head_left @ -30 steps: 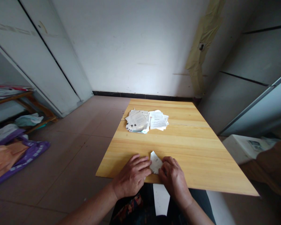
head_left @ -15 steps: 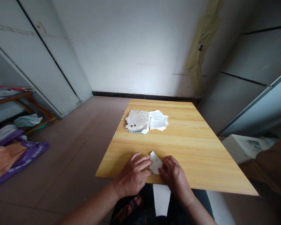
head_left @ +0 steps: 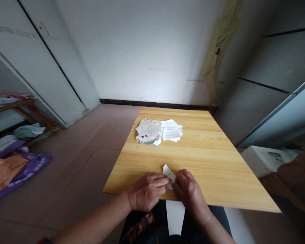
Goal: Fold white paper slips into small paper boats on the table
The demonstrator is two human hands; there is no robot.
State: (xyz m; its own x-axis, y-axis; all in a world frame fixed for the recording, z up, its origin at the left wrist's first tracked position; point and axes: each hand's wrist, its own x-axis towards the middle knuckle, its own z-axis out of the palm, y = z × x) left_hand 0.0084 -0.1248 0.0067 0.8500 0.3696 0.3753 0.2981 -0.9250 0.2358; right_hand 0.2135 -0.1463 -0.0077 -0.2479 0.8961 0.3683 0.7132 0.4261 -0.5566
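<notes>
A small folded sheet of paper (head_left: pixel 165 169) with a pointed top lies near the front edge of the wooden table (head_left: pixel 205 159). From the left, my left hand (head_left: pixel 148 189) reaches over it, its fingers stretched out and the tips resting on the paper's middle. My right hand (head_left: pixel 189 188) has its fingers curled at the paper's right edge, thumb and fingers closed on it. Part of the paper is hidden beneath my fingers.
Two piles of printed papers lie side by side farther back, a larger left pile (head_left: pixel 148 131) and a smaller right pile (head_left: pixel 170 130). Below the table edge is a white tapered piece (head_left: pixel 176 218). A purple bag (head_left: pixel 33 166) lies on the floor at left; a white box (head_left: pixel 263 161) stands at right.
My left hand has slid right, from the paper's left edge onto its middle, with its fingers drawn closer together. My right hand and the paper have hardly moved.
</notes>
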